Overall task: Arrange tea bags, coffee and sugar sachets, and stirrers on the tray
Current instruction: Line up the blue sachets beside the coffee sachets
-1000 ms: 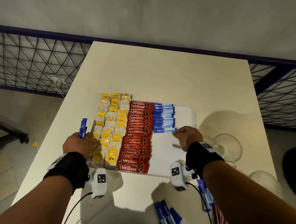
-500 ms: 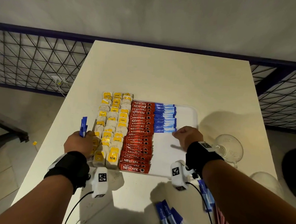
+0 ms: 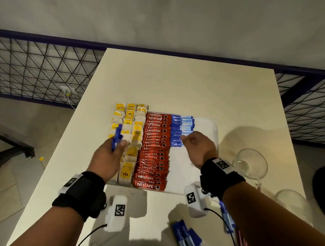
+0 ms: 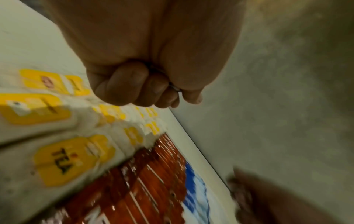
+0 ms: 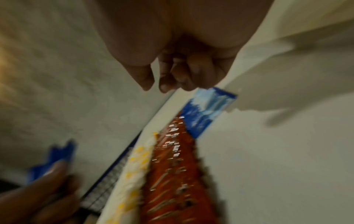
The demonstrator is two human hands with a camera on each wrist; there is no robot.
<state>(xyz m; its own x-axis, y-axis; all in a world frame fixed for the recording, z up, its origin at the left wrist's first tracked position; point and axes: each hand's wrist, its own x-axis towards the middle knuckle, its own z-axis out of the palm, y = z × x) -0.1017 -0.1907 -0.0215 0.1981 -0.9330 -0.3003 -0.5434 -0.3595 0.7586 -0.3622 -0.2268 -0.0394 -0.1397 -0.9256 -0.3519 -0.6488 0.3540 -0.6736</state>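
- Left hand: fingers curled round a few blue sugar sachets, held upright over the tea bags.
- Right hand: fingers loosely curled, holding nothing, tips at the sugar row's near end.
- Tray: tea bags at 9 o'clock, coffee sachets centre, sugar row toward 1 o'clock.
- Table: glass cup at 3 o'clock of tray; loose sugar sachets at 6 o'clock, none blocking either hand.

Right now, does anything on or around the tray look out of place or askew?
Mostly tidy. The blue sugar sachets fill only the far part of their column on the tray, their right ends slightly uneven. More blue sachets lie loose on the table's near edge. The left hand holds more blue sachets.
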